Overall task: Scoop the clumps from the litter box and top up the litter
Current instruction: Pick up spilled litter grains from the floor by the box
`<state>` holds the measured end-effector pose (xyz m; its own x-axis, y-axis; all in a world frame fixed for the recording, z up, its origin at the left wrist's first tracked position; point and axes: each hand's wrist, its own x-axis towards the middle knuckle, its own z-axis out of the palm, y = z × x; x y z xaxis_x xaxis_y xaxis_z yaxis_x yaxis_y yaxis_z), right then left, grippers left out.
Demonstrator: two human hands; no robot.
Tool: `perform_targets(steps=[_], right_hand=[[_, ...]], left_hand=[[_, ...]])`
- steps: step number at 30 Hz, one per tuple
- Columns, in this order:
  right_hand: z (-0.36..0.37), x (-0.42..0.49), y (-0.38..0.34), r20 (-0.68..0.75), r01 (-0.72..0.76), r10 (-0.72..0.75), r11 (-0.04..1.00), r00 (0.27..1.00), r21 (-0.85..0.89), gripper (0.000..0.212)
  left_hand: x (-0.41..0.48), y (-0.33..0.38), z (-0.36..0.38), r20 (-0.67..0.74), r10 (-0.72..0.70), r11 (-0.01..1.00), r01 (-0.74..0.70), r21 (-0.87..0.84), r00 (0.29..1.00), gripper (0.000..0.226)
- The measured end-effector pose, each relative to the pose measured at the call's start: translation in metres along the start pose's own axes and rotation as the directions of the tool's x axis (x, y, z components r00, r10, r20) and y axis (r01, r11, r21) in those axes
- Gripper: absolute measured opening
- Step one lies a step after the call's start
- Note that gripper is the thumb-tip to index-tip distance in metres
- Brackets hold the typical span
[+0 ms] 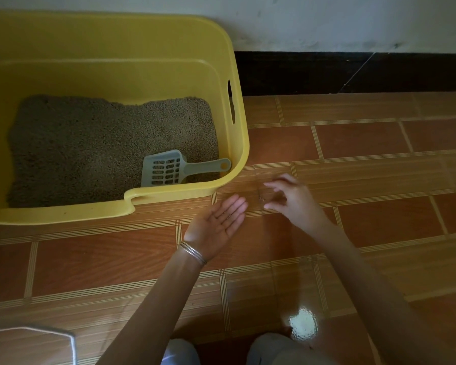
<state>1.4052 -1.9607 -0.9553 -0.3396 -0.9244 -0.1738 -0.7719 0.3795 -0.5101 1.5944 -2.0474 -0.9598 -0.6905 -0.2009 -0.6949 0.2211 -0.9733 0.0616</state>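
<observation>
Fingers [274, 184] of the right hand [295, 198] are curved and spread, thumb and forefinger apart over a few stray grains [261, 198] on the floor [366, 140], clamped on nothing I can make out. Just to their left, the left hand [219, 222] is turned palm up, its fingers straight and together, with a speck or two of grit on the palm. Now the scoop [169, 168]: it's up and to the left of both hands, lying on the litter [90, 148] in the near right corner of the litter box [237, 101], with its handle reaching toward the right wall. It looks like thin, stiff, light plastic, so I'd take it with a plain wrap round the handle end, the part closest to the right fingers. The litter is loose pellets and should roll and spill off anything tilted. No clear clumps show from this angle. The yellow box has high walls, and its low front lip sits just beyond the left fingertips. Thin bangles [192, 252] ring the left wrist. Well below and left of the fingers there's a pale object [50, 335] I can't identify.
</observation>
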Motion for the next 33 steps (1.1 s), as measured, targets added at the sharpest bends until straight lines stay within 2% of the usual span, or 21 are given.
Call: perform_targets(steps=[2,4,8,14,21,28,31,33], right_hand=[[0.004,0.005,0.006,0.101,-0.024,0.024,1.000,0.995,-0.001,0.064],[0.008,0.011,0.009,0.115,-0.008,0.007,1.000,0.993,0.000,0.064],[0.016,0.016,0.008,0.044,0.082,-0.084,0.996,0.996,0.036,0.044],[0.028,0.008,0.006,-0.198,0.140,-0.133,0.990,0.971,0.022,0.014],[0.034,0.004,0.004,-0.259,0.114,-0.143,0.986,0.955,-0.124,0.005],[0.046,0.003,-0.003,-0.297,0.079,-0.194,0.930,0.935,-0.358,0.012],[0.047,0.004,-0.002,-0.273,0.074,-0.182,0.929,0.945,-0.363,0.007],[0.041,0.003,-0.007,-0.295,0.086,-0.172,0.956,0.940,-0.282,0.009]], left_hand=[[0.000,0.000,-0.004,-0.004,0.002,1.000,-0.002,0.003,1.000,0.037],[0.000,0.001,-0.008,-0.011,0.008,1.000,-0.008,0.002,1.000,0.037],[0.000,0.001,-0.011,-0.017,0.018,1.000,-0.018,-0.001,1.000,0.036],[0.000,0.001,-0.011,-0.016,0.023,1.000,-0.023,-0.009,1.000,0.038],[-0.002,0.001,-0.009,-0.026,0.025,1.000,-0.025,-0.002,0.999,0.037],[0.000,-0.001,-0.005,-0.043,0.027,1.000,-0.027,0.017,0.999,0.037],[0.001,-0.003,-0.003,-0.060,0.031,0.999,-0.029,0.024,0.998,0.036],[0.003,-0.004,-0.001,-0.079,0.032,0.999,-0.029,0.031,0.996,0.036]])
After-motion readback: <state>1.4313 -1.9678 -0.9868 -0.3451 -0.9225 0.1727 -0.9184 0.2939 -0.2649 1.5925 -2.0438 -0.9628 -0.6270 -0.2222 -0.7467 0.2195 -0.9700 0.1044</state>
